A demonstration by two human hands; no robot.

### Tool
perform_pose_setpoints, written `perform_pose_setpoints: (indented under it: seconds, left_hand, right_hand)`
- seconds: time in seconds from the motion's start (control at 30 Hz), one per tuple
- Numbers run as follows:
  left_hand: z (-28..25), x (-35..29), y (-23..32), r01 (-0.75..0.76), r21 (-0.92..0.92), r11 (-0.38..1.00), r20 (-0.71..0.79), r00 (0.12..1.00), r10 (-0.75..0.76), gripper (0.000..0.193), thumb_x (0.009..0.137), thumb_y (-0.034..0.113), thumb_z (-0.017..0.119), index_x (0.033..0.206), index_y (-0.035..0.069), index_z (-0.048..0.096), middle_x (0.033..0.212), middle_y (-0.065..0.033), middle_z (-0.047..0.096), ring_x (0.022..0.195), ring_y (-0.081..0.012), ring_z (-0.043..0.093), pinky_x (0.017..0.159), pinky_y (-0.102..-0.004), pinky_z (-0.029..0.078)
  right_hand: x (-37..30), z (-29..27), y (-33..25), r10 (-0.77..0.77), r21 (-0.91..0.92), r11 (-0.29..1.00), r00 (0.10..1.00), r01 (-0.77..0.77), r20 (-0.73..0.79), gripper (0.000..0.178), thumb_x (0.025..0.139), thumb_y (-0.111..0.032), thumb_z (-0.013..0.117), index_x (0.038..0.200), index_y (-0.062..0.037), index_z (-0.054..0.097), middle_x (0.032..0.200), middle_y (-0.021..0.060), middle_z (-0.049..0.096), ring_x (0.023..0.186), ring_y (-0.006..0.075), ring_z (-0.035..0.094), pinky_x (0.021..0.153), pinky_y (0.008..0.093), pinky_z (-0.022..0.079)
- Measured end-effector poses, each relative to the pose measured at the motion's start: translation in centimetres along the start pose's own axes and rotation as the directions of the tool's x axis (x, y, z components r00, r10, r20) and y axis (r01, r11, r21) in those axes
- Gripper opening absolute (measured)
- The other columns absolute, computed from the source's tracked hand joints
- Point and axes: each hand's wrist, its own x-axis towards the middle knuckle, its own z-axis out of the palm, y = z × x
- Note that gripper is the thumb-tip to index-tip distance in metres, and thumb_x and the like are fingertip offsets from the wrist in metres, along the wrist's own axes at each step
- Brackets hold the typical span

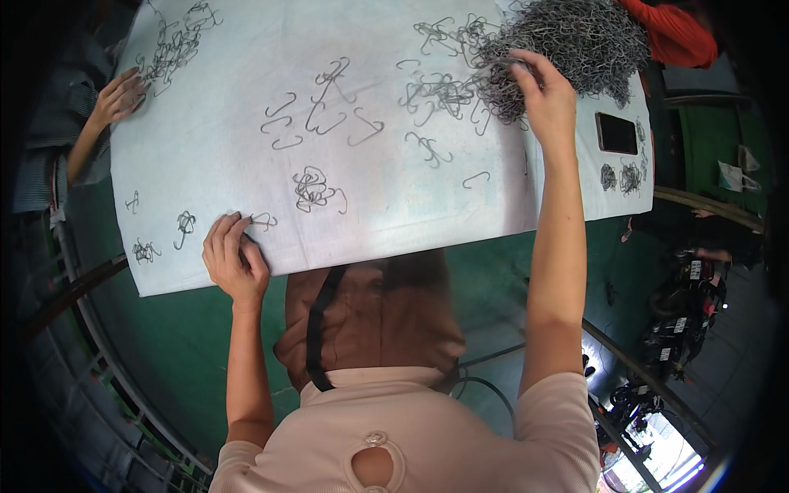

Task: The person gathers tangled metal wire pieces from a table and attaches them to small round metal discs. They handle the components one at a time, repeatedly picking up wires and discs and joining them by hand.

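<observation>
A large heap of grey S-shaped wire hooks (pixel 583 45) lies at the far right of the white-covered table (pixel 222 148). My right hand (pixel 546 94) reaches to the heap's left edge, thumb and forefinger closing on wire hooks there. Near the front edge, my left hand (pixel 234 255) rests on the table with its fingers curled. Wire hooks (pixel 263 220) poke out at its fingertips; what lies under the palm is hidden. Ahead of it sits a small tangled bunch of hooks (pixel 314 191). Loose hooks (pixel 329 107) are spread over the middle.
Small bunches of hooks (pixel 145 251) lie at the left corner. Another person's hand (pixel 122 99) is by a hook pile (pixel 174 49) at far left; a red sleeve (pixel 678 34) shows at far right. A black phone (pixel 616 133) lies near the right edge.
</observation>
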Motion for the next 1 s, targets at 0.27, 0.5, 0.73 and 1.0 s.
perform_pose_setpoints:
  seconds: [0.27,0.5,0.73,1.0]
  left_hand:
    - [-0.1,-0.2,0.0,0.003,-0.001,1.0,0.009,1.0,-0.003,0.031,0.072,-0.001,0.052,0.097,0.007,0.067,0.106,-0.0073,0.066,0.105,-0.029,0.059,0.089,-0.0382,0.043]
    - [-0.1,-0.1,-0.1,0.0,-0.016,1.0,0.012,1.0,0.0,0.03,0.072,-0.001,0.052,0.097,0.008,0.067,0.106,-0.0071,0.065,0.105,-0.0291,0.059,0.09,-0.0384,0.043]
    - [0.1,-0.2,-0.2,0.01,0.003,1.0,0.007,1.0,-0.01,0.03,0.072,-0.001,0.052,0.097,0.008,0.067,0.105,-0.0076,0.065,0.105,-0.0299,0.059,0.09,-0.0387,0.043]
    - [-0.2,0.3,0.3,0.005,0.001,1.0,0.03,1.0,-0.005,0.027,0.075,-0.003,0.05,0.097,0.004,0.064,0.106,-0.0121,0.065,0.104,-0.0331,0.059,0.091,-0.0407,0.044]
  right_hand:
    - [-9.6,3.8,-1.2,-0.09,-0.311,0.948,0.994,0.064,-0.07,0.027,0.085,-0.004,0.055,0.111,-0.0049,0.062,0.112,0.0148,0.062,0.108,0.0326,0.054,0.097,0.0439,0.041]
    - [-9.9,8.2,-4.7,-0.128,-0.201,0.971,0.992,0.127,0.008,0.029,0.086,-0.008,0.057,0.114,-0.0048,0.063,0.125,0.0154,0.056,0.129,0.0362,0.043,0.111,0.0589,0.022]
    - [-7.4,8.6,-5.5,-0.287,-0.296,0.895,0.939,0.333,0.189,0.035,0.086,-0.015,0.061,0.12,-0.0043,0.06,0.131,0.0174,0.052,0.131,0.0374,0.04,0.112,0.0584,0.019]
    - [4.5,11.1,0.3,-0.229,-0.582,0.8,0.971,0.146,-0.071,0.051,0.093,-0.039,0.053,0.128,-0.003,0.055,0.138,0.0249,0.046,0.135,0.0397,0.034,0.114,0.0569,0.012]
